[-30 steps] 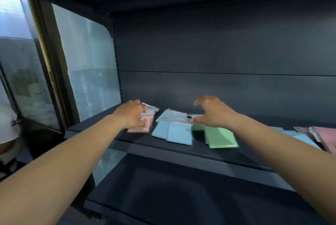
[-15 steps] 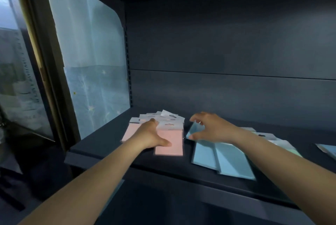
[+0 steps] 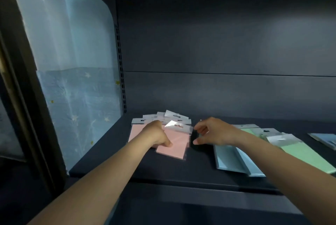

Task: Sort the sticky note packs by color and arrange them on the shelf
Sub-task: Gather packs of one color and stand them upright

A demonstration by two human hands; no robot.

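A pile of pink sticky note packs (image 3: 175, 149) in clear sleeves lies at the left of the dark shelf (image 3: 163, 174). My left hand (image 3: 157, 135) grips the pile from the left, its thumb pressed on the top pink pack, which lies tilted. Just right of that pack's edge is my right hand (image 3: 212, 132), thumb and fingers curved and spread, holding nothing. Under my right forearm lie two blue packs (image 3: 227, 159). Green packs (image 3: 305, 153) lie further right, partly overlapping them.
Another blue pack (image 3: 325, 139) shows at the far right edge. A translucent side panel (image 3: 72, 61) closes the shelf on the left and a dark back wall (image 3: 218, 51) stands behind. A lower shelf (image 3: 200, 201) juts out below.
My right hand has moved left, off the blue packs, to the pink pile's right edge. The top pink pack under my left thumb has turned and tilted. The view has come closer.
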